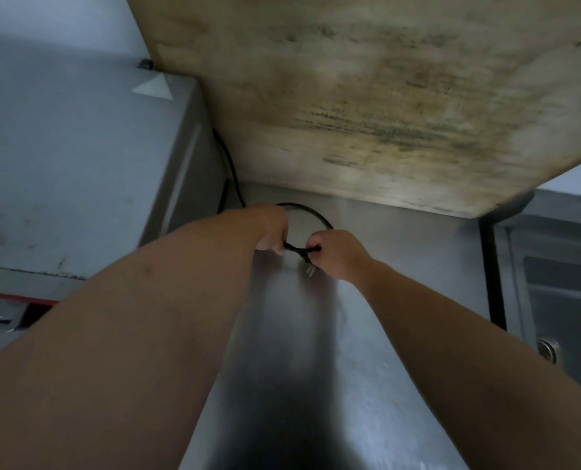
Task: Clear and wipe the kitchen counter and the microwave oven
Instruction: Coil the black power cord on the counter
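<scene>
A black power cord (307, 209) loops over the steel counter (367, 317) and runs back behind the grey microwave oven (78, 164) on the left. My left hand (270, 228) grips the cord where it comes forward. My right hand (336, 252) grips the black plug end, and its metal prongs (310, 270) point down toward the counter. Both hands are close together, just in front of a stained wooden board (367, 96).
The large wooden board leans at the back and fills the upper view. A steel sink (560, 293) lies to the right past a black edge strip (491, 273). The microwave stands to the left of the counter strip.
</scene>
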`<state>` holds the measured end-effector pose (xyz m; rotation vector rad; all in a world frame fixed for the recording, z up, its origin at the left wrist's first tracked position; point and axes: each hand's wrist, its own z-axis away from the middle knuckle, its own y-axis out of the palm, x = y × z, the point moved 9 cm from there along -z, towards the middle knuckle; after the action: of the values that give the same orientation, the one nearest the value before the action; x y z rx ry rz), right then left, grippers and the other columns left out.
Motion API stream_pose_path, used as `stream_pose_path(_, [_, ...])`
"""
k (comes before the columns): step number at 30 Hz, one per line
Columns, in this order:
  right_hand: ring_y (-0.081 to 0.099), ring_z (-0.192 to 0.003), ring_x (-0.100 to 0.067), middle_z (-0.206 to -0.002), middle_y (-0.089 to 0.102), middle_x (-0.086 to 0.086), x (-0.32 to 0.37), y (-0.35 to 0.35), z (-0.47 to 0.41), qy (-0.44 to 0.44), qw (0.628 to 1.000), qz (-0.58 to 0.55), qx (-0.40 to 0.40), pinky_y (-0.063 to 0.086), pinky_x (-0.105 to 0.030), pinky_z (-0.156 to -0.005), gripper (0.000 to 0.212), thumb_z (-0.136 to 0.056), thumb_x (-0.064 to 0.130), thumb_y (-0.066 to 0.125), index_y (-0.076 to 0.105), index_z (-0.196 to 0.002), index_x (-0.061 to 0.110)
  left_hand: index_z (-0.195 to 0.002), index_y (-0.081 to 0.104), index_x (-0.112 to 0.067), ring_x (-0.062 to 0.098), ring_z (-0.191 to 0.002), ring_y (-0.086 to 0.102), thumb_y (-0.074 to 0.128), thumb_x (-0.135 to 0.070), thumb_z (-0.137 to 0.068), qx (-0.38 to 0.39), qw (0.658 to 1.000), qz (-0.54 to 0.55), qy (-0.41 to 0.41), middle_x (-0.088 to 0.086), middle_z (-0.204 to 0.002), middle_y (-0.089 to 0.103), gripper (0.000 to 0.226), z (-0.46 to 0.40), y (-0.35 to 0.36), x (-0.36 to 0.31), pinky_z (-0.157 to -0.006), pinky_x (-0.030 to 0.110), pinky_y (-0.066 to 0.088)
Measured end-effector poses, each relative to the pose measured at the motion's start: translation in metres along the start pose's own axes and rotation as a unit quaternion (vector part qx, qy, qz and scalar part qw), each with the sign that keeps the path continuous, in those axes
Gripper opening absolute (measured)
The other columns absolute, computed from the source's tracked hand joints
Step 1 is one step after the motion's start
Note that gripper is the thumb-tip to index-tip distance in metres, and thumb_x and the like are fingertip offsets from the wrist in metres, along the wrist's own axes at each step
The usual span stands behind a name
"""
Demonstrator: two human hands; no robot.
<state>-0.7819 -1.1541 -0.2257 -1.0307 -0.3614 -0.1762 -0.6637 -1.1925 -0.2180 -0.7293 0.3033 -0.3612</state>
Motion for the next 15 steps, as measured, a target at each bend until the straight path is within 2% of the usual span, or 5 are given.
stream_pose_path(4, [0.058,-0.079,-0.017,-0.082,0.062,0.006,0.0,-0.004,0.018,0.006,0.999,-0.029,-0.032,0.041,-0.028,-0.066,0.007,-0.091,0.031,0.056,0.063,-0.089,0.032,-0.112,0.073,-0.02,0.018,-0.085,0.06,0.074,-0.041,-0.087,0.006,1.0,0.009,-0.007,-0.002,-0.095,0.064,0.032,0.013,-0.011,-0.007,-0.066,0.027,0.043])
stream_pose_path(7, [0.059,-0.075,-0.017,-0.081,0.063,0.006,-0.002,-0.015,0.035,0.007,0.997,-0.045,-0.068,0.04,-0.028,-0.063,0.011,-0.091,0.027,0.054,0.065,-0.092,0.029,-0.105,0.072,-0.019,0.013,-0.068,0.06,0.076,-0.032,-0.087,0.011,0.997,0.078,-0.016,-0.003,-0.087,0.066,0.022,0.021,-0.018,-0.01,-0.054,0.024,0.044])
stream_pose_path(11, [0.06,-0.071,-0.017,-0.08,0.067,0.005,-0.003,-0.027,0.055,-0.001,0.991,-0.081,-0.104,0.047,-0.031,-0.062,0.01,-0.09,0.027,0.054,0.064,-0.091,0.027,-0.111,0.071,-0.012,0.021,-0.087,0.063,0.074,-0.018,-0.089,0.037,0.978,0.203,-0.037,0.004,-0.1,0.063,0.022,0.03,-0.028,-0.007,-0.06,0.028,0.058])
stream_pose_path(13, [0.06,-0.071,-0.018,-0.081,0.067,0.004,-0.004,-0.03,0.065,-0.008,0.989,-0.094,-0.116,0.049,-0.032,-0.064,0.009,-0.089,0.028,0.055,0.063,-0.093,0.025,-0.106,0.071,-0.014,0.026,-0.092,0.062,0.072,-0.02,-0.091,0.032,0.979,0.198,-0.037,0.005,-0.103,0.058,0.016,0.034,-0.035,-0.006,-0.058,0.029,0.059])
stream_pose_path(15, [0.057,-0.071,-0.021,-0.079,0.063,0.002,-0.007,-0.031,0.075,-0.007,0.987,-0.101,-0.124,0.045,-0.032,-0.062,0.007,-0.09,0.026,0.056,0.059,-0.093,0.022,-0.1,0.069,-0.018,0.024,-0.085,0.062,0.07,-0.025,-0.093,0.014,0.984,0.173,-0.033,0.003,-0.097,0.058,0.01,0.04,-0.045,-0.007,-0.054,0.028,0.054])
